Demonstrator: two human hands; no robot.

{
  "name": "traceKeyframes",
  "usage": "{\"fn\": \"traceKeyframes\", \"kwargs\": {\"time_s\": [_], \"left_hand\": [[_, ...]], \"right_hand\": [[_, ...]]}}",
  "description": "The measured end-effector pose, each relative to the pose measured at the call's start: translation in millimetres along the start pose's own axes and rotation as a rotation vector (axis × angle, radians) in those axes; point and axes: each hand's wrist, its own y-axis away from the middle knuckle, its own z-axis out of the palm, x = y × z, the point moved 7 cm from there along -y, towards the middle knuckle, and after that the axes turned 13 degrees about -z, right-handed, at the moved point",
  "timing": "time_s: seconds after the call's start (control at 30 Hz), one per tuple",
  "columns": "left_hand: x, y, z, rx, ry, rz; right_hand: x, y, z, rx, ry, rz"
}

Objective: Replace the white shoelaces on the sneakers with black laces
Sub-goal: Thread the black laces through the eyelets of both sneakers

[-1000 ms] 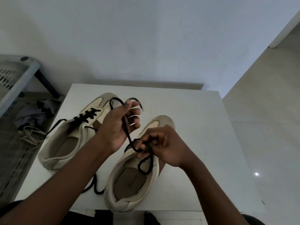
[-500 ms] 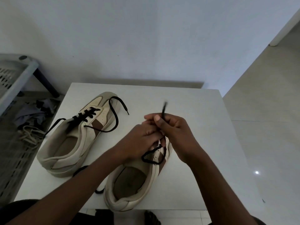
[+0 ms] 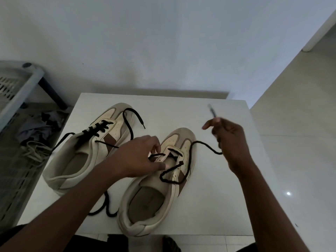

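The right hand [image 3: 229, 140] grips one end of the black lace [image 3: 189, 157] above the table's [image 3: 218, 197] right side. The lace runs into the near sneaker [image 3: 145, 200] at the front edge. The left hand [image 3: 138, 157] curls over its eyelets, but whether it pinches the lace cannot be told.

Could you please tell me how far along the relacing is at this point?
Done: the white laces are off, lying left of the table, and the left sneaker has black lacing across several rows, ends loose. In hand: the right hand holds a black lace threaded through the right sneaker, only one cross so far; the left hand is at its eyelets. Left: its upper rows, then tying both.
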Motion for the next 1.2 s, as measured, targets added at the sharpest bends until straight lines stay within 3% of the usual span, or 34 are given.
{"fn": "traceKeyframes", "kwargs": {"time_s": [0.13, 0.33, 0.6, 0.9, 1.2], "left_hand": [[4.6, 10.1, 10.1, 0.038, -0.178, 0.008], [-4.1, 5.3, 8.3, 0.11, -0.034, 0.021], [-14.6, 12.2, 0.9, 0.335, 0.344, -0.006], [-25.9, 8.6, 6.6, 0.218, 0.622, -0.143], [-29.4, 5.7, 11.4, 0.133, 0.758, -0.201]], "right_hand": [[-3.6, 14.0, 43.7, -0.334, 0.131, -0.057], [-1.8, 37.8, 86.5, -0.516, 0.254, -0.195], [12.6, 48.2, 89.2, -0.447, 0.28, -0.076], [9.5, 52.3, 93.8, -0.441, 0.395, -0.107], [5.3, 58.8, 92.6, -0.281, 0.349, -0.109]]}}
